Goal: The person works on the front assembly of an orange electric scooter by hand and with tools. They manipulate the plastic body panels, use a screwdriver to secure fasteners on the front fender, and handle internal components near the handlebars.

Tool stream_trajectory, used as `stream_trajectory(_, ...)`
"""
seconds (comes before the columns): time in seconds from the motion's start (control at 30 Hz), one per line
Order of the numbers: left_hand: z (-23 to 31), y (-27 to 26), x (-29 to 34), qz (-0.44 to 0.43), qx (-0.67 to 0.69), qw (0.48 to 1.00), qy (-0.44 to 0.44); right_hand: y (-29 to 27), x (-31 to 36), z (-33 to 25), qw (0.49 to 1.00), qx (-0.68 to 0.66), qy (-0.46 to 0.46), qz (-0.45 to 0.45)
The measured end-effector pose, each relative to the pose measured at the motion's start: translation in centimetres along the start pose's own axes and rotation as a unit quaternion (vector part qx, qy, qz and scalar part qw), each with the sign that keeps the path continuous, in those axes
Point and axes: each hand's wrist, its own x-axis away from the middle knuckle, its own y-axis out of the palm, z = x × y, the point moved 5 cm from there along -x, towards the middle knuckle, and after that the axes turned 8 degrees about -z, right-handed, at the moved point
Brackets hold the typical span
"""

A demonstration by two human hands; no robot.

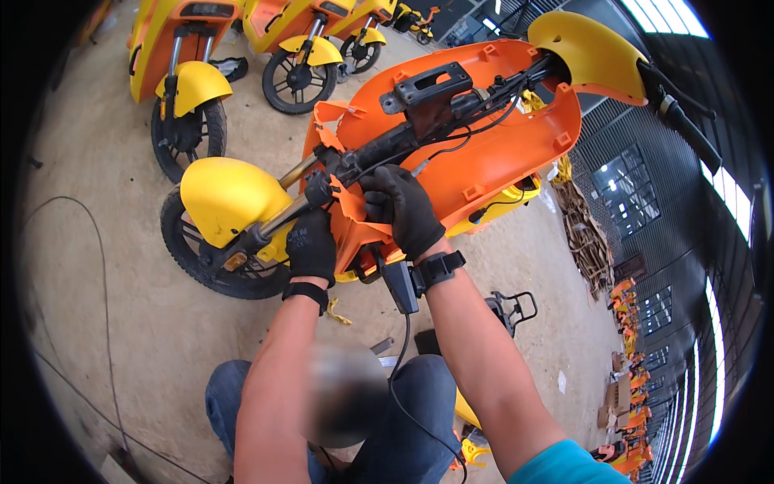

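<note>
- Lying on its side on the concrete floor point(105, 323), an orange and yellow scooter point(484, 153) is seen in the middle of the view.
- Its long axis runs from the front wheel point(211, 260) at the lower left up to the handlebar grip point(685, 129) at the upper right.
- The yellow mudguard point(226, 198) is pointed to the lower left, and the orange front panel point(492, 161) is turned so its inner side is shown.
- The left hand point(312, 246), in a black glove, is closed around the lower end of the fork tube point(278, 216) beside the panel edge.
- The right hand point(403, 208), also gloved, is curled over the panel edge near the black cables point(451, 149); what the fingertips pinch cannot be told.
- The wheel's far side is hidden by the mudguard.
- A dark box point(401, 284) is strapped by the right wrist, and part of it is covered.
- More scooters point(242, 48) are cut off at the top edge.
</note>
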Motion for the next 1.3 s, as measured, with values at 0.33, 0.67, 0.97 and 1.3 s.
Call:
stream_trajectory(0.33,2.1,0.9,-0.5,-0.017,0.024,0.999,0.045,2.9,6.9,-4.6,0.846,0.5,-0.177,0.051)
stream_trajectory(0.67,2.4,-0.8,-1.2,-0.005,0.062,0.998,0.002,-5.2,2.8,-20.5,0.94,0.293,-0.093,0.146)
stream_trajectory(0.97,2.5,-0.5,-0.7,-0.014,-0.015,1.0,-0.001,-6.7,-0.6,-18.9,0.979,0.163,-0.102,0.061)
stream_trajectory(1.3,4.6,-7.9,-0.9,0.001,-0.18,0.984,-0.014,-6.6,-0.2,-17.7,0.965,0.12,-0.18,0.151)
